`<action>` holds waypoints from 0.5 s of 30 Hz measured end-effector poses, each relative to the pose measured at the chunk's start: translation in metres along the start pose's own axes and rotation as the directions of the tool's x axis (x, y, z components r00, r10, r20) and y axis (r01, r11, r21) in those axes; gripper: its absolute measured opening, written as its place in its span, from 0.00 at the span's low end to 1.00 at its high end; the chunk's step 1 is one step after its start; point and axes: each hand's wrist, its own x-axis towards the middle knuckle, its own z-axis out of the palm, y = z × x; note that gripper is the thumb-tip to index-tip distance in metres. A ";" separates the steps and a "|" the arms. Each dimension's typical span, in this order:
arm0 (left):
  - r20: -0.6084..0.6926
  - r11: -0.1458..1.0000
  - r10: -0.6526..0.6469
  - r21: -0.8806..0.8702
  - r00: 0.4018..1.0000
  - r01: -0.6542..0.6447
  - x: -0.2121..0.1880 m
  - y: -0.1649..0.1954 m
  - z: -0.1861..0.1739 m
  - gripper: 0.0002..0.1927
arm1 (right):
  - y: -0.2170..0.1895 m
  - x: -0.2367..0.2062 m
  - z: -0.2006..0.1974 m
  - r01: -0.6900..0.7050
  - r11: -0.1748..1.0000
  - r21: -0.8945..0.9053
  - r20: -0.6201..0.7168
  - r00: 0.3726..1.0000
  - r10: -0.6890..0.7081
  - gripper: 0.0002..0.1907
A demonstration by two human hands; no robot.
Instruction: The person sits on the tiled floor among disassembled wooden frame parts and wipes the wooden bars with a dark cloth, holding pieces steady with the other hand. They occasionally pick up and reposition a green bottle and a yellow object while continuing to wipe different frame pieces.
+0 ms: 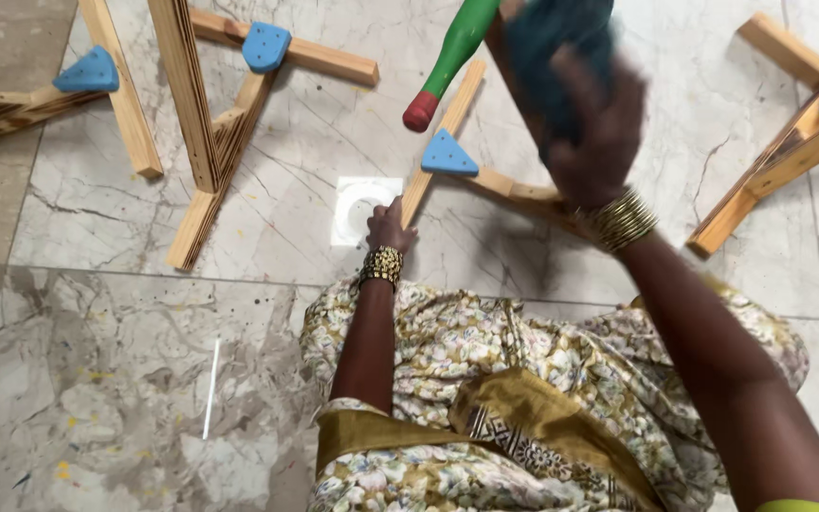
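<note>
Right hand [591, 133] presses teal cloth [552, 47] on wooden frame [500, 185]; left hand [389, 228] steadies it.

Marble floor [144, 379], wooden frames [210, 123], perhaps a paper square [357, 209]

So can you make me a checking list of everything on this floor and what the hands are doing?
Surface: marble tile floor, grey-veined, with small paint specks.
Job's things: wooden frame with a blue triangular corner piece; a teal cloth, blurred; a green post with a red tip.
Clutter: more wooden frames with blue corners at upper left and right; a white square patch; a thin white stick.
Hands: left hand grips a frame leg; right hand presses the cloth on the frame, blurred.
Cables: nothing seen.
Surroundings: floral garment over the person's lap.
</note>
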 end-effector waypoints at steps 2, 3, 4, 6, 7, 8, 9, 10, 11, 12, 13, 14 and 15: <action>0.040 0.999 0.017 0.038 0.999 -0.019 -0.003 0.000 -0.001 0.47 | -0.003 -0.056 0.022 0.019 0.986 -0.168 0.093 0.996 -0.003 0.37; 0.066 0.998 0.028 0.051 0.997 -0.031 -0.003 0.000 -0.002 0.49 | -0.002 -0.082 0.032 0.016 0.960 -0.280 0.126 0.992 0.020 0.36; 0.086 0.998 0.036 0.056 0.996 -0.041 -0.005 0.000 -0.002 0.51 | -0.001 -0.106 0.037 -0.001 0.939 -0.345 0.150 0.987 0.056 0.35; 0.085 0.997 0.015 0.078 0.996 -0.022 -0.005 -0.001 -0.003 0.52 | 0.003 -0.148 0.038 0.032 0.858 -0.512 0.234 0.967 0.103 0.33; 0.090 0.996 0.001 0.091 0.996 -0.009 -0.004 -0.002 -0.002 0.52 | 0.005 -0.164 0.033 0.083 0.788 -0.610 0.290 0.949 0.125 0.33; 0.090 0.995 0.006 0.100 0.996 -0.015 -0.003 -0.003 0.000 0.52 | 0.007 -0.175 0.029 0.101 0.797 -0.596 0.359 0.921 0.151 0.33; 0.087 0.994 0.019 0.107 0.996 -0.028 -0.002 -0.004 0.002 0.52 | 0.008 -0.181 0.023 0.117 0.803 -0.585 0.420 0.890 0.176 0.34; 0.080 0.992 0.040 0.115 0.996 -0.049 0.001 -0.005 0.004 0.52 | 0.008 -0.183 0.019 0.127 0.806 -0.578 0.471 0.859 0.202 0.34; 0.078 0.991 0.089 0.093 0.993 -0.096 0.002 -0.006 0.006 0.52 | 0.008 -0.180 0.016 0.096 0.872 -0.479 0.526 0.827 0.198 0.34; 0.080 0.988 0.132 0.075 0.988 -0.138 0.003 -0.008 0.008 0.52 | 0.005 -0.174 0.017 0.053 0.927 -0.372 0.583 0.790 0.189 0.34; 0.082 0.982 0.174 0.060 0.981 -0.179 0.001 -0.008 0.008 0.52 | 0.002 -0.163 0.020 -0.003 0.966 -0.259 0.634 0.754 0.172 0.34; 0.089 0.975 0.219 0.025 0.972 -0.222 0.000 -0.009 0.010 0.54 | -0.003 -0.152 0.026 0.006 0.969 -0.249 0.600 0.786 0.149 0.36; 0.087 0.964 0.266 -0.009 0.960 -0.266 -0.001 -0.010 0.012 0.56 | -0.009 -0.138 0.035 0.019 0.971 -0.238 0.559 0.820 0.121 0.39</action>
